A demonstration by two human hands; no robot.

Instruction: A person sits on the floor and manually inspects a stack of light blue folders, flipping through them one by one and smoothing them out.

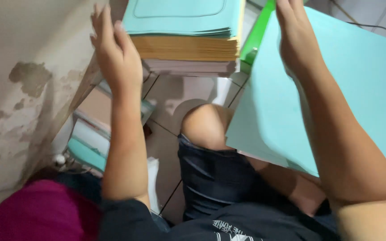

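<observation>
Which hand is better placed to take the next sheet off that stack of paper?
Left, probably. The left hand rests open against the paper stack, while the right hand lies on the large teal sheet.

Stained peeling wall (18,89) left; pale tiled floor (175,96) below

A stack of paper (186,40) fills the upper centre of the frame: pale turquoise sheets on top, mustard-yellow ones under them, greyish ones lowest, edges roughly flush. A large loose turquoise sheet (358,89) covers the right side, tilted, its lower corner over the knee.
</observation>
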